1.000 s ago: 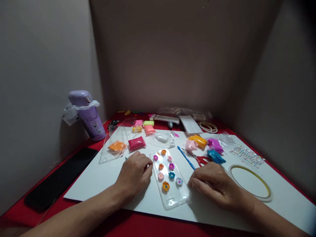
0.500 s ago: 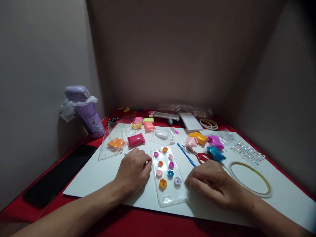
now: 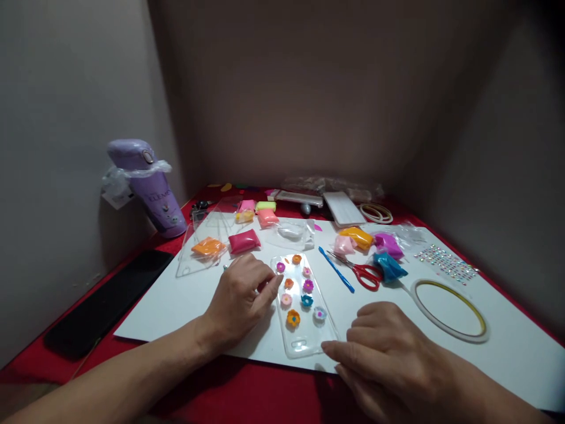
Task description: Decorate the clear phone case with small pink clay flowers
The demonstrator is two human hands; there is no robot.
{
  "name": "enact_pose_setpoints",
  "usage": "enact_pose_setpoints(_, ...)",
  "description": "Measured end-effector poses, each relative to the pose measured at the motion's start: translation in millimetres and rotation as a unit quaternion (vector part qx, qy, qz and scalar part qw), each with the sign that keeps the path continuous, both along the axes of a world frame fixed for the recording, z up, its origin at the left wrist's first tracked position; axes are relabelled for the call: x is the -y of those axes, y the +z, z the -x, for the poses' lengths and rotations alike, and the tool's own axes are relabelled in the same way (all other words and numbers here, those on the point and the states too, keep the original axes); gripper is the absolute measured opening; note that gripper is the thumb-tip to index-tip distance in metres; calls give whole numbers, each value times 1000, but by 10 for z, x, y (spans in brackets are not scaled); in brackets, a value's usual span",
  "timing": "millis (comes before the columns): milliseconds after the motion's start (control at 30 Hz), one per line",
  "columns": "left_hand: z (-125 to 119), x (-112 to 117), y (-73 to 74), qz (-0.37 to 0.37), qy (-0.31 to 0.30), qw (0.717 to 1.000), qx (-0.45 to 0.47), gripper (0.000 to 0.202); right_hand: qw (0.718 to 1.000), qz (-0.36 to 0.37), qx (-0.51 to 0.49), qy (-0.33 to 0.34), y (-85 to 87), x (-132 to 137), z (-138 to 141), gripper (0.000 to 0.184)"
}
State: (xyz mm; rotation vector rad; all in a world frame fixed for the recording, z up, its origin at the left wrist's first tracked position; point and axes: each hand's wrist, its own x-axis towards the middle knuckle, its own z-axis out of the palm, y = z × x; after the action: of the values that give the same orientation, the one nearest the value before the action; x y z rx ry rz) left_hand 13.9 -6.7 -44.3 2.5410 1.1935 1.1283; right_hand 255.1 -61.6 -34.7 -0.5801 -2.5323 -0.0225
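Nearest on my feed is red cloth [image 3: 265, 388] with a white board [image 3: 176, 294] lying on it. The right hand [image 3: 384, 359] is near right, mostly curled, one digit poking out to the near-right corner of the clear phone case [image 3: 309, 337]; can't tell from here if it's touching or pinching anything. The case lies flat on the board between both hands, dotted with little flowers [image 3: 293, 318]. At its left edge I've got the left hand [image 3: 242, 297], fingers bent in and thumb running alongside; again, no idea if something's pinched in there.

Black phone [image 3: 106, 303] sits off left, tape roll [image 3: 484, 330] off right. Beyond the case on the right: blue stick [image 3: 336, 270], red-handled scissors [image 3: 358, 271], teal packet [image 3: 388, 268], then a patch of gems [image 3: 445, 262]. Over left there's an orange packet [image 3: 209, 248] and a red packet [image 3: 244, 241], plus the purple tumbler [image 3: 154, 200]. Farthest back I can see a white box [image 3: 343, 208], pale rings [image 3: 376, 214] and crinkly clear wrap [image 3: 334, 186].
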Motion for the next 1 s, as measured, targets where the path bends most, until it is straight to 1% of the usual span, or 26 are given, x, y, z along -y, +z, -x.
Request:
enact_pose_setpoints(167, -12, 3, -13, -12, -17, 1000, 18, 25, 999, -23, 43, -20, -71, 59, 85, 16)
enact_pose_setpoints(267, -13, 2, -17, -11, -22, 1000, 19, 25, 997, -22, 71, -37, -107, 52, 107, 17)
enact_pose_setpoints(400, -13, 13, -12, -15, -32, 999, 27, 25, 995, -11, 90, -35, -127, 45, 129, 18)
enact_pose_setpoints(500, -13, 24, -5, -23, -39, 999, 29, 25, 996, -13, 83, -37, -123, 41, 130, 18)
enact_pose_setpoints(667, -16, 22, 0, -30, -42, 998, 27, 25, 998, -38, 39, -34, -109, 32, 103, 21)
enact_pose_setpoints(833, -24, 27, 4, -26, -41, 998, 32, 24, 997, -13, 60, -42, -128, 26, 107, 22)
enact_pose_setpoints(1000, -30, 55, 11, -23, -45, 998, 39, 25, 997, -10, 61, -40, -129, 24, 131, 23)
